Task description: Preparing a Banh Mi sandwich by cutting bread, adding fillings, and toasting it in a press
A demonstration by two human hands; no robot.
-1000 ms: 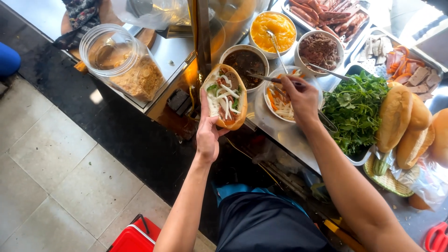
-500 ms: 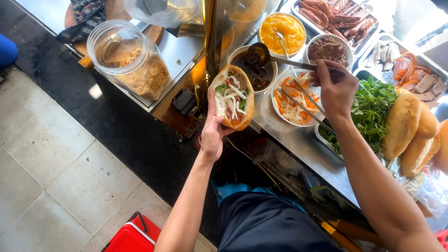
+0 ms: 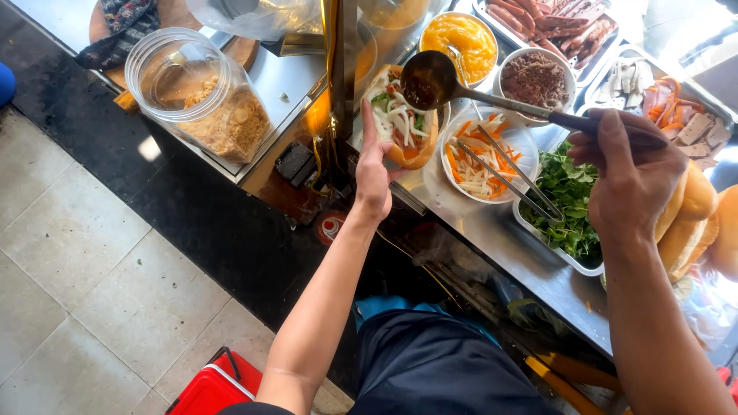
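Note:
My left hand (image 3: 374, 170) holds a split bread roll (image 3: 402, 117) filled with white and orange shredded vegetables, herbs and meat, over the steel counter (image 3: 492, 234). My right hand (image 3: 630, 173) grips the long handle of a metal ladle (image 3: 430, 81). The ladle's bowl holds dark sauce and hangs just above the open sandwich. Under it sits a bowl of shredded carrot and radish (image 3: 486, 157) with metal tongs (image 3: 511, 175) lying across it.
A tray of green herbs (image 3: 565, 204), bread loaves (image 3: 692, 219), a bowl of yellow sauce (image 3: 461, 38), a bowl of minced meat (image 3: 534, 77) and trays of sausage and sliced meats fill the counter. A clear jar of fried bits (image 3: 204, 96) stands left. A red box (image 3: 211, 388) sits on the floor.
My right hand left the tongs in the vegetable bowl, took the ladle out of the dark sauce bowl and brought it over the sandwich. My left hand raised the roll toward it.

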